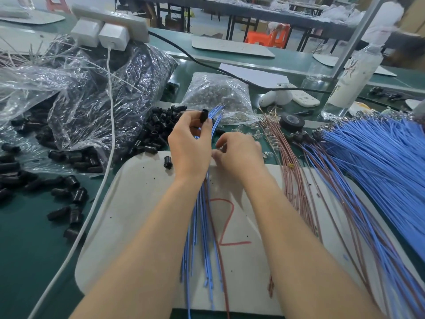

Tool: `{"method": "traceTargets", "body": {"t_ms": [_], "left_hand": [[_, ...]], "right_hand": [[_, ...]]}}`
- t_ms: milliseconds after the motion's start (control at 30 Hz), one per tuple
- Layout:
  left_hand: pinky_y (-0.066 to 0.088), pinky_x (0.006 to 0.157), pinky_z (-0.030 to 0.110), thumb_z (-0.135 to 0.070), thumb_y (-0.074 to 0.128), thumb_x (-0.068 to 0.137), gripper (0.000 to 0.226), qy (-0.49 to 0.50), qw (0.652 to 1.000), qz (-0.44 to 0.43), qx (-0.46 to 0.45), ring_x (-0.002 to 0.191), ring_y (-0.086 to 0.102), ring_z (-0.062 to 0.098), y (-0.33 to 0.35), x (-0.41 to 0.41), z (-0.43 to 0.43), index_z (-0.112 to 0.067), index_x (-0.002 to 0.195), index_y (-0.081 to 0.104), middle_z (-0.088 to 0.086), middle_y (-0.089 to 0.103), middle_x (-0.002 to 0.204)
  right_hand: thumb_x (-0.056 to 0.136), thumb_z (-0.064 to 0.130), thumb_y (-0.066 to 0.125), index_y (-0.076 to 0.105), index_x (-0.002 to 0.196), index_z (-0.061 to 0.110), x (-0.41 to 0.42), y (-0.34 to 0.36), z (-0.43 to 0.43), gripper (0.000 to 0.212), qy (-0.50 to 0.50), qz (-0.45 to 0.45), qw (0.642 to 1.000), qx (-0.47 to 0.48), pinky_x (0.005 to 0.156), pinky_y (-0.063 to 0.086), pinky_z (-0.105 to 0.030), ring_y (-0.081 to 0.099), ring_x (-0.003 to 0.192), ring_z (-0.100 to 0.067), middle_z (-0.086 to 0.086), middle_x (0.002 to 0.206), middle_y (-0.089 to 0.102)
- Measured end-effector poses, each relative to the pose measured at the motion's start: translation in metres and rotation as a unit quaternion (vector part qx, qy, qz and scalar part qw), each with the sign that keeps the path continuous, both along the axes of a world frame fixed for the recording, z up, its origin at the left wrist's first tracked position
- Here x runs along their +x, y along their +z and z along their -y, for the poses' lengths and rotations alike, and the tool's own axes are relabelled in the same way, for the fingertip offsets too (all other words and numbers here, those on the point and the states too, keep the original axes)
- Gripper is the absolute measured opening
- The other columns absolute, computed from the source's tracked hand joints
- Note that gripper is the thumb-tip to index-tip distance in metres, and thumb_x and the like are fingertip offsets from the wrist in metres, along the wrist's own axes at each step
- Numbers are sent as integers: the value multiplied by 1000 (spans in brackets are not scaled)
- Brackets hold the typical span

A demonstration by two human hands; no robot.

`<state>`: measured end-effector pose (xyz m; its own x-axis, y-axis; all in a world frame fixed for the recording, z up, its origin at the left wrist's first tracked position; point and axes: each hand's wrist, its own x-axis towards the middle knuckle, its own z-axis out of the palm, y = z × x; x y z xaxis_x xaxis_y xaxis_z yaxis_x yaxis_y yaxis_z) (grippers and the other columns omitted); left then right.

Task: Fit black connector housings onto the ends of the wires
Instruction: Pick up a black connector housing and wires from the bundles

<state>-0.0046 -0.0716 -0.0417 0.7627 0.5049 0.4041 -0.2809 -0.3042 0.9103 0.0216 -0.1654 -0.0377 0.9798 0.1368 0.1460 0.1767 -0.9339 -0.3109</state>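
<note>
My left hand (190,146) grips a bundle of blue and brown wires (202,226) and pinches one black connector housing (204,115) upright between thumb and fingers. The wires' bare ends (218,111) fan out just right of the housing. Below and to the right, my right hand (239,153) has its fingers curled over the wires at the board's far edge; what it pinches is hidden. One loose black housing (168,162) lies on the grey board (138,203). A pile of black housings (161,127) sits beyond my left hand.
Clear plastic bags (80,93) with more housings spread across the left. A bag of small clear parts (220,95) lies behind the hands. Large bundles of blue wires (379,162) and brown wires (296,180) lie on the right. A tape roll (292,122), a bottle (351,79) and a white cable (110,134) are nearby.
</note>
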Motion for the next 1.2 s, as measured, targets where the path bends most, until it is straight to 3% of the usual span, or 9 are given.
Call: {"method": "traceTargets", "body": {"t_ms": [133,233,400,500,633,767,933,1100,1200], "left_hand": [[45,72,8,-9,63,88,9,-27,999,16,16,74,59,3,0,-2,3,-14,95,63,-11,62,81],[44,73,6,-4,63,87,12,-45,998,21,33,74,59,-2,0,-3,5,-13,95,62,-15,61,80],[47,77,10,0,61,86,17,-84,996,7,43,81,63,6,-1,-5,9,-14,96,61,-9,64,84],[50,79,17,2,59,85,18,-98,993,-3,63,83,63,12,-2,-5,11,-10,97,63,-1,67,87],[49,80,20,4,55,84,22,-118,990,-20,81,82,62,14,-3,-6,14,-9,99,64,1,67,88],[49,81,18,6,54,83,26,-126,987,-26,98,83,63,12,-2,-7,16,-10,101,65,0,67,90],[45,79,9,3,54,87,25,-133,984,-29,112,85,61,10,-2,-7,17,-10,104,66,1,68,94],[41,76,3,3,53,87,27,-136,982,-14,133,82,57,4,-2,-9,17,-10,106,67,-2,66,98],[44,79,11,5,54,84,31,-136,977,-10,162,85,57,8,-3,-9,19,-9,108,66,-2,65,100]], "right_hand": [[91,22,54,61,108,19,-3,-1,-4,19,-7,15,1000,9,94,39,-38,55,110,-27,-4,110,66],[88,14,57,62,103,15,-7,9,7,16,-21,28,986,165,89,45,-36,60,97,-24,-5,100,68],[83,1,62,68,81,21,-20,30,31,21,21,12,890,455,66,50,-17,62,66,-2,6,74,66],[83,-1,65,70,83,19,-30,31,35,21,49,7,852,521,71,53,-16,66,70,-1,6,78,70],[83,2,65,68,84,20,-35,27,37,18,38,45,874,482,68,48,-11,63,68,2,9,77,68],[84,3,65,66,87,18,-35,24,39,15,35,65,892,446,77,52,-19,64,77,-7,4,81,68],[86,4,64,67,88,16,-36,24,38,13,43,108,911,397,74,49,-12,63,75,-3,8,80,67],[85,2,62,71,96,10,-38,19,33,17,30,156,938,308,82,49,-21,62,83,-16,-5,96,65],[84,8,67,69,103,9,-38,15,28,20,36,152,950,272,84,44,-19,59,85,-15,-7,102,60]]}}
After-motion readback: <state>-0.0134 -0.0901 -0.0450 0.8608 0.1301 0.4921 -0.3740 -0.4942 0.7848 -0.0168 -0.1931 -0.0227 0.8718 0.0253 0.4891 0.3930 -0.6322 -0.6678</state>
